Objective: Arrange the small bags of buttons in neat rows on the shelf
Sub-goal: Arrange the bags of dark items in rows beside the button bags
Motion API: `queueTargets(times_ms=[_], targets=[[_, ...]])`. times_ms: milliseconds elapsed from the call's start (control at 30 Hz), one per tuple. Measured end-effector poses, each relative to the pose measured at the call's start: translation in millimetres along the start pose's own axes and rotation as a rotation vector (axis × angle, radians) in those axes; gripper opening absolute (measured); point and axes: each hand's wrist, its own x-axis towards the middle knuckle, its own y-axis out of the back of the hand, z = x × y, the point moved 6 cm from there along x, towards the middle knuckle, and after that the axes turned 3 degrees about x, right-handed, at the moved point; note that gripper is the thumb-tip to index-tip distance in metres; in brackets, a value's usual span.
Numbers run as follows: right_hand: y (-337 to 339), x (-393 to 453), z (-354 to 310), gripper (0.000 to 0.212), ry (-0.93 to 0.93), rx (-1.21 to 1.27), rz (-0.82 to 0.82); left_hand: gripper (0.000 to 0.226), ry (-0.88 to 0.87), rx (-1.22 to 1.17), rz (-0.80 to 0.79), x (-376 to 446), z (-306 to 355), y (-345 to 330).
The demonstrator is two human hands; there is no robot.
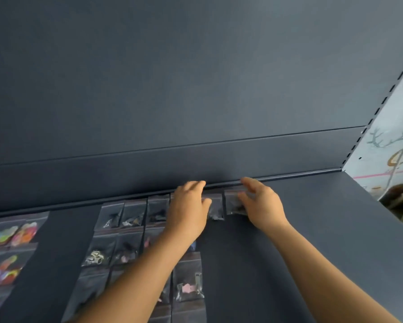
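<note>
Small clear bags of buttons lie in rows on the dark shelf, from its back edge toward me. My left hand rests flat over bags in the back row, fingers spread, hiding what is beneath it. Beside it lies another bag with dark buttons. My right hand touches the rightmost back-row bag with its fingertips, fingers apart; whether it pinches the bag is unclear. Nearer rows hold bags with silver pieces and pink pieces. My forearms cover part of the nearer rows.
Larger bags of bright coloured buttons lie at the far left of the shelf. A dark back panel rises behind. A slotted upright and a patterned wall close off the right side.
</note>
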Motion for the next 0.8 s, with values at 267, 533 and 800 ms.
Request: queueTargets(times_ms=[267,533,800], targets=[[-14,-16,1,0.021,0.295,-0.321,-0.12,0.036,-0.28,0.272,-0.182,-32,21,-24],[-24,-9,-12,0.024,0.326,-0.25,-0.124,0.031,-0.224,0.265,-0.168,-22,18,-17],[-22,-8,-15,0.017,0.322,-0.219,-0.095,0.032,-0.201,0.192,-0.12,-13,9,-11]])
